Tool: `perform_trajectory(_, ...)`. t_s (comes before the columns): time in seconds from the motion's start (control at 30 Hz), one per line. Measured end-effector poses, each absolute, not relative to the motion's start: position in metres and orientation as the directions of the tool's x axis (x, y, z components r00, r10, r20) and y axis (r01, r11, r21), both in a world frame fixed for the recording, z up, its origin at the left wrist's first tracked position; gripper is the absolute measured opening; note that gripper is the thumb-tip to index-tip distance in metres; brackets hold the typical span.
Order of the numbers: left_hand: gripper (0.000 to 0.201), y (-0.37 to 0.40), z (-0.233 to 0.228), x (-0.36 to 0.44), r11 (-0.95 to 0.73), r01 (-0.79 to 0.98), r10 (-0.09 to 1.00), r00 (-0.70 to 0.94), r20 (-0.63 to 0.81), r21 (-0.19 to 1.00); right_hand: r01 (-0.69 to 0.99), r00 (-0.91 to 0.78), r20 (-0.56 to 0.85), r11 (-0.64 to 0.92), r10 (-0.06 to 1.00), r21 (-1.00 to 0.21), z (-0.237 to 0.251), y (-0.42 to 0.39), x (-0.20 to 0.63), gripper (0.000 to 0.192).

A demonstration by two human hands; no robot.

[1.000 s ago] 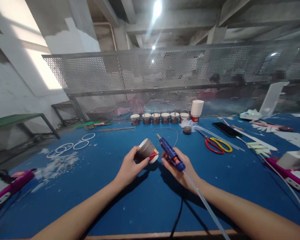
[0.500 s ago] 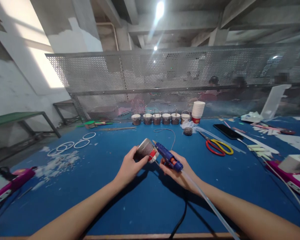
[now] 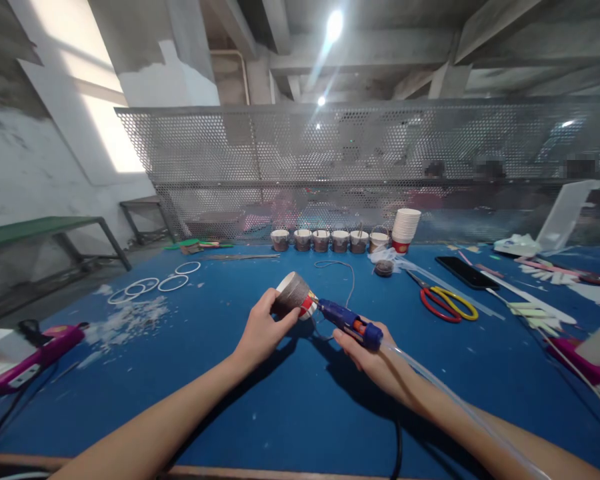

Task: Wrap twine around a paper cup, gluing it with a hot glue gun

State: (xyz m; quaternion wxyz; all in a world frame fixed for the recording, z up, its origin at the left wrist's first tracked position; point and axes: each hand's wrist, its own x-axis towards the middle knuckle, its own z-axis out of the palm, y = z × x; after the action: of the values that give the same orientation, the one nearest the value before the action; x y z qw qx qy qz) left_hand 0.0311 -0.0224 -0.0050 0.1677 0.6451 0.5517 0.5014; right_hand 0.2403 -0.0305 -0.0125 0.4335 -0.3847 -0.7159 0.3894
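We saw a wide blue surface [image 3: 280, 413] spread before us, backed by a perforated metal screen [image 3: 360, 167]. Along its far edge stood a row of small filled cups [image 3: 330, 240] with a stack of white paper cups [image 3: 405, 229] just beside them. To the right lay a dark phone [image 3: 467, 272] and a pair of scissors with red and yellow handles [image 3: 447, 303]; to the left lay white rings [image 3: 150, 287] and a scatter of white scraps [image 3: 125, 320].

Our left hand [image 3: 263, 330] held a paper cup [image 3: 294, 295] wrapped in grey-brown material above the middle of the surface, tilted with its mouth turned up and away, the fingers curled round its side. Our right hand [image 3: 370, 353] gripped a blue glue gun [image 3: 350, 321], fingers closed about its handle, a clear glue stick [image 3: 440, 393] trailing from its back. The gun's nozzle met the cup's red-and-white base.
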Motion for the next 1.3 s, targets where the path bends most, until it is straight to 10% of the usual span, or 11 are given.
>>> perform_trajectory(1.3,0.018,-0.0218,-0.0082,0.0297,-0.367,0.608,0.869,-0.045,0.492,0.704,0.203,-0.353,0.24,0.325,0.904,-0.924,-0.017,-0.0297,0.2373,0.032)
